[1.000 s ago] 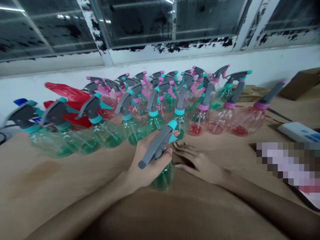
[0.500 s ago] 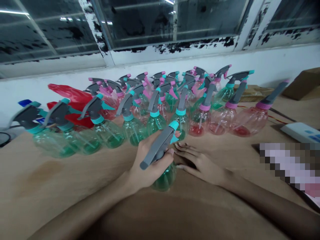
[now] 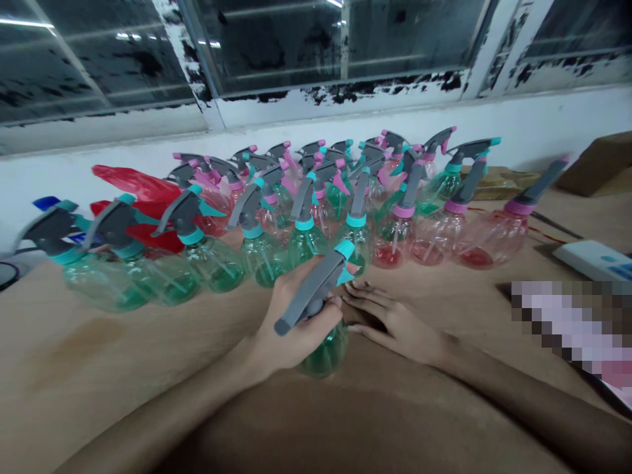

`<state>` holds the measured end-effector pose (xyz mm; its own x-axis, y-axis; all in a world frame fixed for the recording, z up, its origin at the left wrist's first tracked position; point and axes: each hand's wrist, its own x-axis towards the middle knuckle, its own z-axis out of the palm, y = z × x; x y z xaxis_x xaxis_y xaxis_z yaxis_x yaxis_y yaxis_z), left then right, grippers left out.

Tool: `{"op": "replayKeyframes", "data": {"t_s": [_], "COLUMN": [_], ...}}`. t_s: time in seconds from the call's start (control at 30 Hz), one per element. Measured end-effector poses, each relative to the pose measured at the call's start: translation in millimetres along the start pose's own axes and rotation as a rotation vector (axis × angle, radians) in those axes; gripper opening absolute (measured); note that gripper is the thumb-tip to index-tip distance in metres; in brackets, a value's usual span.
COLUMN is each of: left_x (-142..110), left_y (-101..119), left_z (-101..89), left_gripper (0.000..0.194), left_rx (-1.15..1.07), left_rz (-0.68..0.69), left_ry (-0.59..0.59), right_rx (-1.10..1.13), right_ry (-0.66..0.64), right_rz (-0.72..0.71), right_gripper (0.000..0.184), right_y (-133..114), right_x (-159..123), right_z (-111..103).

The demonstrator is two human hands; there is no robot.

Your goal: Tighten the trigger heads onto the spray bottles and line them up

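Observation:
My left hand (image 3: 291, 322) is wrapped round the neck of a green spray bottle (image 3: 323, 355) at the near middle of the table. Its grey spray head tilts above my fist, with a turquoise nozzle and trigger pointing away to the right. My right hand (image 3: 397, 322) lies on the tabletop just right of that bottle, fingers stretched out and holding nothing. The right fingertips come close to the bottle; whether they touch it I cannot tell. Beyond my hands stands a front row of spray bottles, green ones (image 3: 214, 266) at left and middle, pink ones (image 3: 429, 243) at right.
More spray bottles crowd behind the front row. A red plastic bag (image 3: 138, 184) lies at the left. To the right are a white device (image 3: 595, 260), thin wires, a cardboard box (image 3: 600, 164) and a blurred-out item (image 3: 567, 336). A white wall with windows closes the back.

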<state>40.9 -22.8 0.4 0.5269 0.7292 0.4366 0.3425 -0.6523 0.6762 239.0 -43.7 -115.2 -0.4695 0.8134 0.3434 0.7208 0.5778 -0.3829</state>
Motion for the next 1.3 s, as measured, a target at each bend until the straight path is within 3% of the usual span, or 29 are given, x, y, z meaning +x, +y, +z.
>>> {"op": "replayKeyframes", "data": {"t_s": [0.4, 0.63, 1.1, 1.3], "left_x": [0, -2, -3, -11], "left_y": [1, 0, 2, -3], "left_z": [-5.3, -0.5, 0.1, -2.4], "left_gripper": [0.011, 0.008, 0.010, 0.016], "left_rx": [-0.021, 0.032, 0.049, 0.082], "left_rz": [-0.042, -0.026, -0.017, -0.089], "left_ry": [-0.094, -0.008, -0.013, 0.025], "right_rx": [-0.002, 0.001, 0.019, -0.014], "right_ry": [0.014, 0.000, 0.028, 0.042], "right_rz": [-0.007, -0.011, -0.010, -0.003], "right_gripper": [0.051, 0.054, 0.052, 0.052], "right_y": [0, 1, -1, -1], "right_x": [0, 0, 0, -1], "right_z": [0, 0, -1, 3]}}
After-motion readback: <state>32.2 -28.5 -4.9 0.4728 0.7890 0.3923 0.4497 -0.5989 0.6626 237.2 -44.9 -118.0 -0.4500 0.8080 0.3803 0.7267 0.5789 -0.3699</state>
